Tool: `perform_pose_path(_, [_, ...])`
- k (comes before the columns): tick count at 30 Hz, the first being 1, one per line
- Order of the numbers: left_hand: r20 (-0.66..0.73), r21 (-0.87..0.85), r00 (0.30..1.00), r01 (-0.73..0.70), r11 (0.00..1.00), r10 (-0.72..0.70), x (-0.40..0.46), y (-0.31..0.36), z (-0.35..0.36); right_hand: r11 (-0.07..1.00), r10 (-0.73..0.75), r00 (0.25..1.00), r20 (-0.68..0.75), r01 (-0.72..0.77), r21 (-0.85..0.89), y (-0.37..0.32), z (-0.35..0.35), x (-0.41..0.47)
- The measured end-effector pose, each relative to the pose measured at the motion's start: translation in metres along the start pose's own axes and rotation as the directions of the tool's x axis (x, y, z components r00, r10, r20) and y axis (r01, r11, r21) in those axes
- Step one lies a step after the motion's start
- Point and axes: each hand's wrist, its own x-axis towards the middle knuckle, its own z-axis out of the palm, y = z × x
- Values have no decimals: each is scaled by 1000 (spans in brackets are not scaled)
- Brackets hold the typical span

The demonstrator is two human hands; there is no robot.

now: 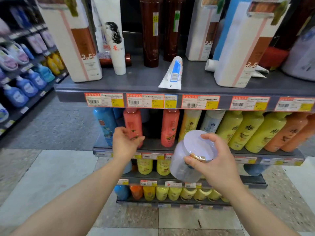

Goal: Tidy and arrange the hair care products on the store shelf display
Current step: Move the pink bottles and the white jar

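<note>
top shelf (144, 80): white tube (172, 74) lying flat, brown bottles (150, 34) upright | second shelf (153, 147): pink bottles (169, 128) upright

**Gaps and blockers around the two hands at the shelf**

The left hand (127, 142), fingers loosely curled, hovers in front of a pink bottle (133, 126). Just right of it, a dark gap (151, 126) separates that bottle from a second pink bottle (170, 127); a hand could enter there. A blue bottle (104, 124) blocks its left side.

The right hand (209, 159) grips a clear jar (190, 157), which fills the space in front of it. Behind the jar, yellow bottles (245, 129) stand packed side by side.

Above both hands, a fallen tube (173, 73) lies across the top shelf (136, 82), with bare shelf on either side of it.
</note>
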Motion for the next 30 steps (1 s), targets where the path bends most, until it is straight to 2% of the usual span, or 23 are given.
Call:
perform_pose_path(2, [12, 24, 999, 42, 999, -42, 13, -7, 2, 1000, 9, 1000, 2, -9, 5, -2, 5, 1])
perform_pose_path(8, [220, 137, 969, 85, 987, -114, 41, -19, 14, 999, 32, 1000, -1, -32, 12, -1, 11, 1])
perform_pose_path(16, [368, 106, 930, -20, 994, -20, 43, -4, 43, 998, 64, 997, -48, -64, 4, 9, 7, 4])
perform_pose_path(30, [408, 131, 913, -55, 990, -3, 39, -1, 51, 996, 89, 993, -71, -88, 21, 4, 8, 4])
